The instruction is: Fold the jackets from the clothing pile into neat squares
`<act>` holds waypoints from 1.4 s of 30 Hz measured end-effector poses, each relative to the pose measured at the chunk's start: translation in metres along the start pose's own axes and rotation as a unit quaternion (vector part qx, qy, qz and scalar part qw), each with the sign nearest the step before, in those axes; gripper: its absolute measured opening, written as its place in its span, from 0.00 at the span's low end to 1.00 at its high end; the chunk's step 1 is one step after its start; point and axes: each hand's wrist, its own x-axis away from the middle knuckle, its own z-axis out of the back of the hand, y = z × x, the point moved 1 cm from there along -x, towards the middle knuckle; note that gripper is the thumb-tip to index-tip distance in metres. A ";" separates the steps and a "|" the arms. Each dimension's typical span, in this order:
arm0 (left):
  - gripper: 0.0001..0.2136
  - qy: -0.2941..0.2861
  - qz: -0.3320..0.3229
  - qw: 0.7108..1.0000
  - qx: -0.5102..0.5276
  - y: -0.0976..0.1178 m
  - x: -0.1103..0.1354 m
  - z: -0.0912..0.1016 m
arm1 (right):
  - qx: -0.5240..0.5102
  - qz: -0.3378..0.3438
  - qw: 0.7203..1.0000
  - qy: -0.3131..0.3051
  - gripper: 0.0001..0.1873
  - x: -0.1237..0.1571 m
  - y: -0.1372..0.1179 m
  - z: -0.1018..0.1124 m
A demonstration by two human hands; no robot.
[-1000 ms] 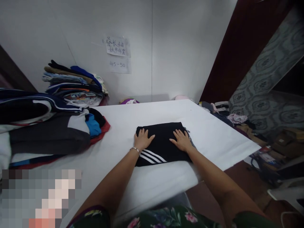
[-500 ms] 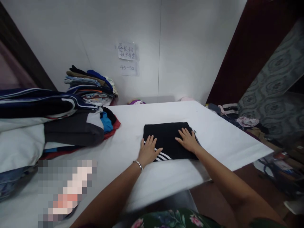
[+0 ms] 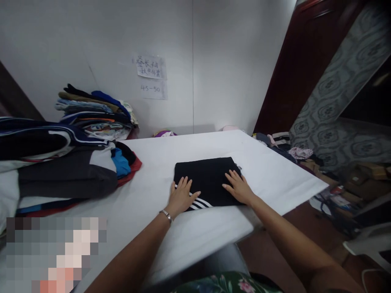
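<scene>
A folded black garment [image 3: 207,177] with three white stripes lies on the white table [image 3: 269,171]. My left hand [image 3: 181,196] lies flat on its near left corner, over the stripes, fingers stretched out; a metal bracelet [image 3: 166,215] circles the wrist. My right hand [image 3: 238,188] rests flat on the garment's near right part, fingers spread. Neither hand grips anything.
A heap of folded dark, grey, blue and red clothes [image 3: 61,167] fills the table's left side. Behind it a taller stack of folded clothes [image 3: 97,114] leans at the wall under two paper notes [image 3: 151,75]. More clothes and boxes [image 3: 351,179] lie on the floor right.
My left hand slid from the garment's middle left down to its near left corner. My right hand shifted slightly nearer. The garment stays flat in place.
</scene>
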 end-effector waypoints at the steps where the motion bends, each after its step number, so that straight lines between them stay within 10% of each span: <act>1: 0.37 -0.019 0.014 1.000 0.007 0.001 -0.005 0.005 | 0.000 -0.011 1.000 0.008 0.37 -0.009 0.000 0.005; 11: 0.35 0.009 0.080 0.996 -0.028 -0.013 -0.067 0.014 | -0.003 -0.096 0.995 -0.024 0.35 -0.085 0.036 -0.008; 42: 0.33 0.055 0.070 0.996 -0.008 -0.018 -0.061 0.003 | 0.011 -0.102 0.989 -0.106 0.38 -0.128 0.021 0.001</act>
